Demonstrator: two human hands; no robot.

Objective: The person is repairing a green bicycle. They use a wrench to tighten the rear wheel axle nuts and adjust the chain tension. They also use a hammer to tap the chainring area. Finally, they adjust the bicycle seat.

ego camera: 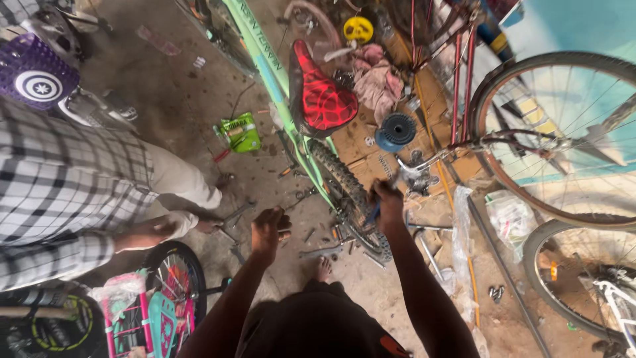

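A light green bicycle with a red and black saddle stands in front of me, its knobby rear tyre pointing at me. My right hand is closed on a blue-handled tool next to the rear wheel's hub. My left hand hovers left of the tyre with its fingers curled, and nothing shows in it. Spanners and small metal parts lie on the dirt floor below both hands. My bare foot rests near them.
A person in a checked shirt crouches at the left beside a small pink and teal bicycle. A green packet lies on the floor. Cardboard, a blue spool, rags and large bicycle wheels crowd the right.
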